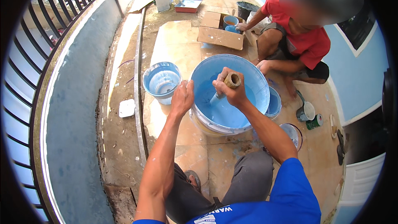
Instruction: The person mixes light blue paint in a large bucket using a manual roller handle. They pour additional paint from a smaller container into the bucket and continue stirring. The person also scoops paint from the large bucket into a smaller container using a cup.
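Observation:
My right hand is wrapped round a hollow bamboo stick, its open end pointing up. The stick's lower part, coated blue, stands tilted in light blue paint inside a large bucket. My left hand grips the left rim of that bucket, fingers closed over the edge. Just left of it is a smaller pail, its inside smeared with blue and white. Against the large bucket's right side sits another blue pail, partly hidden.
A person in a red shirt squats at the right, one hand at a cardboard box holding pails. Farther back lies a paint tray. A dipper, a green can and a paint-stained pail stand right. Railing runs left.

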The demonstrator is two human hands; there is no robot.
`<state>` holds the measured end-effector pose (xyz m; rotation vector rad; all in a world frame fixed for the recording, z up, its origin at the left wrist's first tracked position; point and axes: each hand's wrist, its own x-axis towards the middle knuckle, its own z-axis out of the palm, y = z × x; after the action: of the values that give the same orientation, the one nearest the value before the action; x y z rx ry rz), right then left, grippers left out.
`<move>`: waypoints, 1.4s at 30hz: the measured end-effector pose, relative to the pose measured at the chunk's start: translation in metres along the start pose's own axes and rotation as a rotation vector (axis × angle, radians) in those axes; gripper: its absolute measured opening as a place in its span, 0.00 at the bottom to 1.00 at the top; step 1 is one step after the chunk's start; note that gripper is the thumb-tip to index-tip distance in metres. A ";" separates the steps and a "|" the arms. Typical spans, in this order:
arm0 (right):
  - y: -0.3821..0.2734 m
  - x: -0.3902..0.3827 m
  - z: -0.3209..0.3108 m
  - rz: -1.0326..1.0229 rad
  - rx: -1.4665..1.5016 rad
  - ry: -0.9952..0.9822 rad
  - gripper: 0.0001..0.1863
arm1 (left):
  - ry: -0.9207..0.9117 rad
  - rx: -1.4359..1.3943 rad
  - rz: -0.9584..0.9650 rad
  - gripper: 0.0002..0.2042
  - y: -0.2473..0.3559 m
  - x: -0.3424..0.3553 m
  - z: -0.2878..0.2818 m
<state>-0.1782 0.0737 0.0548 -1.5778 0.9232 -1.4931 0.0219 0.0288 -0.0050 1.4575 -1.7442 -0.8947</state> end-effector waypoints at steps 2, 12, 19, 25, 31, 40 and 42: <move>-0.011 -0.013 -0.005 -0.050 0.022 -0.015 0.11 | 0.032 0.027 0.047 0.25 -0.003 0.007 -0.001; -0.057 -0.084 -0.052 0.166 0.168 0.083 0.11 | 0.047 0.004 0.053 0.24 0.005 -0.002 0.000; -0.033 -0.038 -0.058 0.117 0.142 0.149 0.11 | 0.030 -0.012 0.039 0.24 0.005 -0.001 -0.003; 0.003 0.009 -0.037 -0.075 -0.081 0.148 0.11 | 0.027 -0.006 0.041 0.25 0.005 0.001 -0.001; 0.010 0.000 -0.043 -0.068 -0.239 -0.002 0.13 | 0.012 -0.022 0.045 0.25 0.004 0.002 0.000; -0.052 -0.081 -0.043 0.099 -0.219 -0.106 0.13 | 0.013 -0.027 0.049 0.25 0.001 0.002 -0.001; -0.061 -0.089 -0.033 0.127 -0.158 -0.076 0.13 | 0.038 0.005 0.024 0.25 -0.004 0.003 -0.003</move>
<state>-0.2156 0.1785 0.0705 -1.6437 1.0990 -1.2909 0.0262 0.0250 -0.0069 1.4451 -1.7341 -0.8457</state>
